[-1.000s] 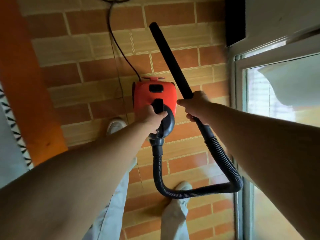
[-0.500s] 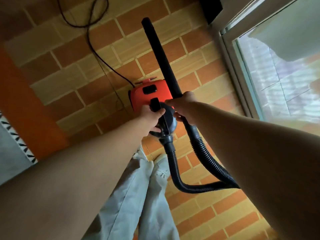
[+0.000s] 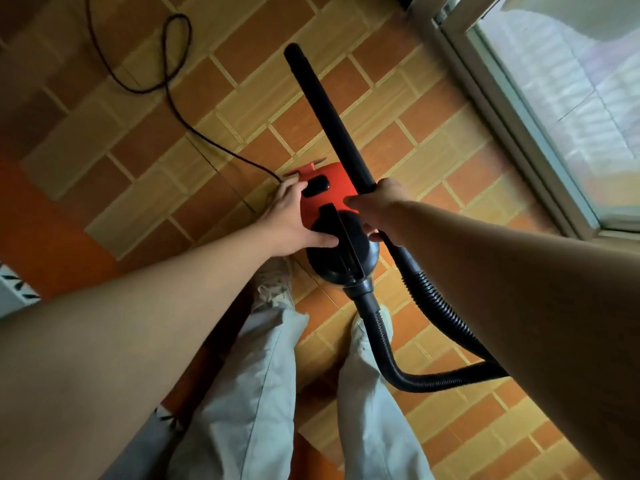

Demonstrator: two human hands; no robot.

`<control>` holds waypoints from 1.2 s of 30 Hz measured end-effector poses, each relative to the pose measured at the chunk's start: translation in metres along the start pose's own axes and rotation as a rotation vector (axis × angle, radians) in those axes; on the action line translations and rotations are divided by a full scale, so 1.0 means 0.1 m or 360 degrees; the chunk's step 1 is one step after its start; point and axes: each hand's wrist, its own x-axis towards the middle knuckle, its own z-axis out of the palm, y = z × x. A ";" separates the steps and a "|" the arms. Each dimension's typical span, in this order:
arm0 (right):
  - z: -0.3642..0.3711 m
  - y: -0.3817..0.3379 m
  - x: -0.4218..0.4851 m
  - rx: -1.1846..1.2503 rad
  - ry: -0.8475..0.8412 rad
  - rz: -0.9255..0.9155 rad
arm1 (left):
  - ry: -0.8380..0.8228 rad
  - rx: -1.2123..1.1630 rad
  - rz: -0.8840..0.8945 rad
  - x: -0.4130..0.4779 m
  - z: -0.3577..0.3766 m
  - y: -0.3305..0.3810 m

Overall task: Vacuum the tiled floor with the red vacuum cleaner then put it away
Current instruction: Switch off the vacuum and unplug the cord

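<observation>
Left hand (image 3: pixel 298 216) off handle (image 3: pixel 341 237), now flat against red vacuum cleaner (image 3: pixel 332 195); right hand (image 3: pixel 384 202) clenches wand (image 3: pixel 329 116). Risk: hose (image 3: pixel 450 380) at 5 o'clock snagging shoe (image 3: pixel 388 318).

Pale daylight floods in through the window (image 3: pixel 568 98) at upper right, blown out to a milky glare, while the tiled floor (image 3: pixel 145 140) sinks dim and warm toward the left, the near forearms (image 3: pixel 121 341) loom shadowed and lens-stretched, and everything looks slightly smeared.
</observation>
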 end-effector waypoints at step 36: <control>0.13 0.02 0.30 -0.0055 0.0105 0.0188 | -0.0561 0.1107 0.0006 0.48 -0.19 0.32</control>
